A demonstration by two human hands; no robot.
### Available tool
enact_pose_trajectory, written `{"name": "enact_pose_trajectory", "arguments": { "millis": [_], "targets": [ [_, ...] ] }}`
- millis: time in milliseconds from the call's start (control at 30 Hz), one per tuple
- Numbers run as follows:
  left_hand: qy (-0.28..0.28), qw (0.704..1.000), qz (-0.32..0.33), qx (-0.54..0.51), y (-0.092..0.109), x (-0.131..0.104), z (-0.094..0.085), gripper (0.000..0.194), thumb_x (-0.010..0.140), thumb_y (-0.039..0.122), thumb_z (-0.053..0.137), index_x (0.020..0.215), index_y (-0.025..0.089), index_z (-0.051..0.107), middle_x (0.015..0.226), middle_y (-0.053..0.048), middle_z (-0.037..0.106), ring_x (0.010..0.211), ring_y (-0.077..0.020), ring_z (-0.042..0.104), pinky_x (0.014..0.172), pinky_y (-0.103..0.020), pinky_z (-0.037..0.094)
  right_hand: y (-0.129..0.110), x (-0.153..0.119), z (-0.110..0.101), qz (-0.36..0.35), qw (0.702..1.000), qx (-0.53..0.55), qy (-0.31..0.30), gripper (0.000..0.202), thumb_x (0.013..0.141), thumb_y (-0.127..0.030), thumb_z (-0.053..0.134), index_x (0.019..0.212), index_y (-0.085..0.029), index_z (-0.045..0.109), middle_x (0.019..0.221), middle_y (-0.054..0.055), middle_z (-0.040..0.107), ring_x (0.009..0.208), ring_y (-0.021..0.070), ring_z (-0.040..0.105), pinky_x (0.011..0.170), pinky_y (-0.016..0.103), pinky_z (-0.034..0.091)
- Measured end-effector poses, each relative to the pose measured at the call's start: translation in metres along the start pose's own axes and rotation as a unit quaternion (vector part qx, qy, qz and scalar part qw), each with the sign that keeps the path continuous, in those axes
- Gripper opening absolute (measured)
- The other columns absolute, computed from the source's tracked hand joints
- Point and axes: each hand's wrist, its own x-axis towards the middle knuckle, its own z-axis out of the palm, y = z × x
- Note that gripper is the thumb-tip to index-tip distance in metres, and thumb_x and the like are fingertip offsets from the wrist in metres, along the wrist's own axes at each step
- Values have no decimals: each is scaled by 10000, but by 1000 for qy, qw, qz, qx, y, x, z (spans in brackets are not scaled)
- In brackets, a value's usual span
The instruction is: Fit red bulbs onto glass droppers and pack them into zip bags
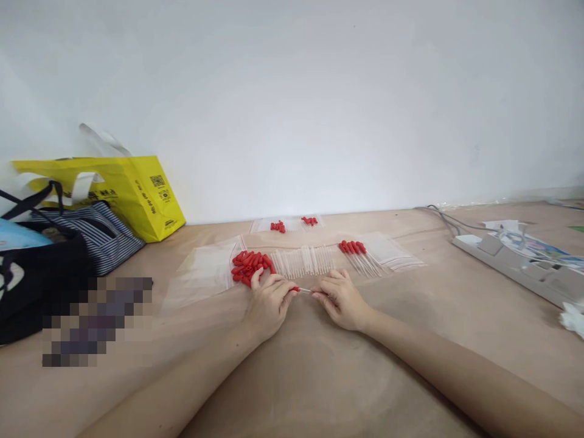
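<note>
My left hand (272,301) is closed on a red rubber bulb (295,289), in front of the pile. Between my hands runs a thin clear tube (305,291), one end at the red bulb, the other pinched in my right hand (341,299). A heap of red bulbs (250,265) lies behind my left hand on a clear plastic bag (207,271). Beside it, several clear tubes (305,261) are laid out in a row. Several tubes with red bulbs on their ends (353,247) lie to the right, next to another clear bag (393,250).
At the back, a clear bag (292,225) holds more red-ended pieces. A yellow bag (137,194), a striped bag (107,237) and a black bag (50,286) stand left. A white power strip (515,267) with cables lies right, near a crumpled tissue (572,319).
</note>
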Motion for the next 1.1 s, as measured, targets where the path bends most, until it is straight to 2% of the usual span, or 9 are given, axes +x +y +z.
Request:
{"name": "enact_pose_trajectory", "arguments": {
  "millis": [267, 633, 767, 933, 1100],
  "targets": [
    [-12, 999, 36, -12, 1, -2, -2, 166, 856, 224, 417, 793, 213, 570, 750, 21, 664, 816, -157, 563, 985, -477, 112, 0, 0, -4, -57, 998, -24, -3, 206, 851, -194, 397, 822, -170, 600, 701, 41, 586, 730, 163, 412, 699, 316, 252],
    [46, 993, 104, -20, 3, -3, 2, 157, 849, 227, 434, 775, 197, 569, 704, 32, 664, 771, -151, 584, 984, -487, 106, -3, 2, 0, -124, 991, -43, 22, 197, 833, -149, 404, 811, -143, 600, 677, 41, 544, 707, 155, 365, 683, 303, 257],
    [41, 995, 90, -11, 3, -2, 2, 139, 843, 286, 463, 838, 214, 582, 740, 29, 676, 813, -162, 585, 996, -490, 87, 0, 3, 1, -106, 993, -42, 24, 191, 845, -176, 412, 817, -146, 598, 687, 38, 559, 716, 155, 373, 690, 302, 254],
    [63, 994, 79, 40, -5, -1, -5, 204, 808, 354, 518, 963, 242, 589, 956, -5, 669, 930, -199, 561, 1007, -497, 88, 10, 3, -4, -84, 995, -42, 34, 192, 863, -229, 420, 854, -163, 600, 722, 33, 591, 721, 151, 386, 714, 312, 248],
    [82, 992, 90, 43, -6, 0, -4, 162, 804, 335, 532, 924, 258, 611, 864, 21, 686, 879, -185, 574, 1011, -501, 80, 13, 2, -4, -87, 995, -27, 48, 200, 867, -240, 416, 857, -157, 597, 741, 38, 600, 727, 156, 391, 709, 311, 261]
  ]
}}
